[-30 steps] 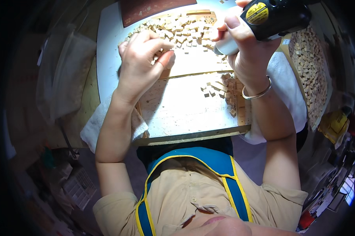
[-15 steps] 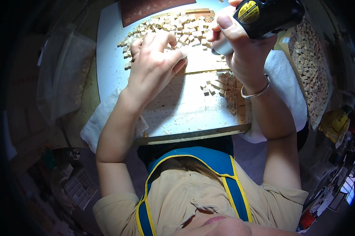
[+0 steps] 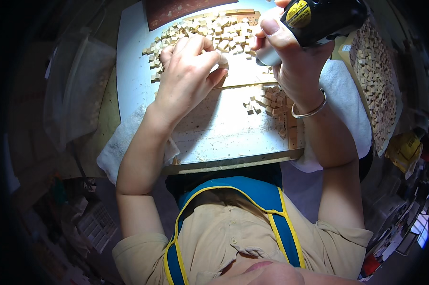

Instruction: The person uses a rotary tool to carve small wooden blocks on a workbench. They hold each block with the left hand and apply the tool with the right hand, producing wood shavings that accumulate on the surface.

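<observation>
Two hands (image 3: 186,69), one black tool (image 3: 326,21)

Block pile (image 3: 229,35) on far side of board (image 3: 238,137), panel (image 3: 186,10) behind it at left, second block cluster (image 3: 273,101) nearer at right, left cloth (image 3: 122,147) near left, right cloth (image 3: 346,104) beside board, box of blocks (image 3: 349,57) farther right

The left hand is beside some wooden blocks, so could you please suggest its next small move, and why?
Perhaps turn the left hand slightly: its back hides what it might hold by the wooden blocks, and the right hand grips a black tool nearby.
</observation>
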Demonstrator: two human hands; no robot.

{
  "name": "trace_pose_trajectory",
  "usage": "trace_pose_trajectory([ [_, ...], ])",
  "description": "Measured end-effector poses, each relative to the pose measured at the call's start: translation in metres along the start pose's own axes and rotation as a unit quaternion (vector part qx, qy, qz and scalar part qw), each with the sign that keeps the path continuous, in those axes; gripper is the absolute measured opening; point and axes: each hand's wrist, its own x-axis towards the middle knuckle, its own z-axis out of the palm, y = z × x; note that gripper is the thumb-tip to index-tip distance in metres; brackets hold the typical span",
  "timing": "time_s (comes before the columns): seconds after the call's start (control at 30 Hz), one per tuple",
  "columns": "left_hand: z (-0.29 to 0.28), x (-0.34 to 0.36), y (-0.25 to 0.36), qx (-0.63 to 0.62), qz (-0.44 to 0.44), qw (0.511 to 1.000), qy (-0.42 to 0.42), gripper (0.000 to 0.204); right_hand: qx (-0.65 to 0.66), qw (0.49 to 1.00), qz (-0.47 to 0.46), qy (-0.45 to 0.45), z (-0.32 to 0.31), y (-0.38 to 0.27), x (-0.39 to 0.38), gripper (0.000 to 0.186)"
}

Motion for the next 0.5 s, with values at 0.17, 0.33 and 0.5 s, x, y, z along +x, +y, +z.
trace_pose_trajectory([
  [0.17, -0.002, 0.001, 0.002, -0.001, -0.013, 1.000, -0.006, 0.020, -0.015, 0.999, -0.027, -0.022, -0.001, 0.001, 0.001, 0.039],
  [0.33, -0.004, 0.001, 0.002, -0.008, 0.009, 1.000, 0.002, 0.021, -0.036, 0.996, -0.074, -0.032, -0.002, 0.008, 0.003, 0.041],
  [0.5, -0.002, 0.000, 0.001, -0.024, -0.014, 1.000, 0.007, 0.021, -0.014, 0.992, -0.110, -0.059, -0.011, 0.017, 0.004, 0.045],
])
